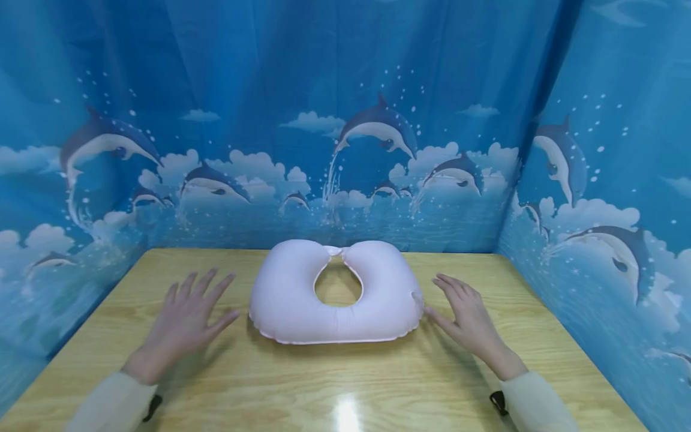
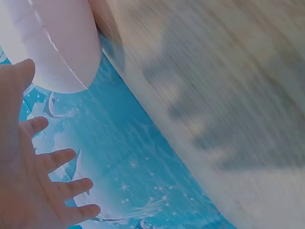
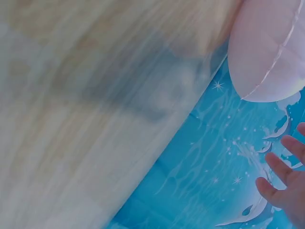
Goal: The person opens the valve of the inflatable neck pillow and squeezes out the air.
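Observation:
A puffed-up, pale pink U-shaped neck pillow (image 1: 337,324) lies on the wooden table, its opening toward the back and a small strap joining the two ends. My left hand (image 1: 186,321) hovers to the left of it with fingers spread, apart from the pillow. On the other side my right hand (image 1: 466,315) is held with fingers extended, its thumb close to the pillow's right edge; whether it touches, I cannot tell. Both wrist views show part of the pillow (image 2: 66,47) near the spread fingers, and neither hand holds anything.
The light wooden table (image 1: 270,396) ends at blue curtains (image 1: 259,120) printed with dolphins and clouds, at the back and both sides. A bright light reflection lies near the table's front. Dark wrist straps show at both cuffs.

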`<state>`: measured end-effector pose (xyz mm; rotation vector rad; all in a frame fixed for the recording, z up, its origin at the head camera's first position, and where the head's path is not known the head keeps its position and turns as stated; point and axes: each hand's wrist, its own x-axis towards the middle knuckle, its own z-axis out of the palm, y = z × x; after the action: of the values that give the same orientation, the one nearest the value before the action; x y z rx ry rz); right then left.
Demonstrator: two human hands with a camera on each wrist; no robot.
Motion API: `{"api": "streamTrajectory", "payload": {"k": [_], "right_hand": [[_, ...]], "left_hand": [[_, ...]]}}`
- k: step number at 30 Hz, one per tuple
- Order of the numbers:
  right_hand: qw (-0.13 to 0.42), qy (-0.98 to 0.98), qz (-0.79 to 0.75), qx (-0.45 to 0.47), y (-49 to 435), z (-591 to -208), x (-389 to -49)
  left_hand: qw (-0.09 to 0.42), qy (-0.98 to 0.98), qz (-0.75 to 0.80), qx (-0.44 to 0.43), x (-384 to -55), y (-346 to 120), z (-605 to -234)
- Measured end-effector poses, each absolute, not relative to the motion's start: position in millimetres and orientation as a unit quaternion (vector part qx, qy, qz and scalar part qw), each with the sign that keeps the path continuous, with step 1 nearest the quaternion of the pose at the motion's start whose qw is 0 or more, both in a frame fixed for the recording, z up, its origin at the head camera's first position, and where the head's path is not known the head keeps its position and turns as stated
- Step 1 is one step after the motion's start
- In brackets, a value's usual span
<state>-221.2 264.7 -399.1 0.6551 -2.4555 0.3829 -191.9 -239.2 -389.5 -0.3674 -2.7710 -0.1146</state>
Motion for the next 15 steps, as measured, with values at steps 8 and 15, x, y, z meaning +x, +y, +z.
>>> {"api": "streamTrajectory", "payload": {"k": [8,15], "right_hand": [[0.311,-0.894,0.15,0.285,255,-392,-226],[0.321,-0.88,0.145,0.317,246,-387,-228]], "left_hand": [[0.197,-0.967,-0.037,-0.156,-199,-226,-381],[0.24,-0.95,-0.026,-0.197,-205,-216,-376]]}}
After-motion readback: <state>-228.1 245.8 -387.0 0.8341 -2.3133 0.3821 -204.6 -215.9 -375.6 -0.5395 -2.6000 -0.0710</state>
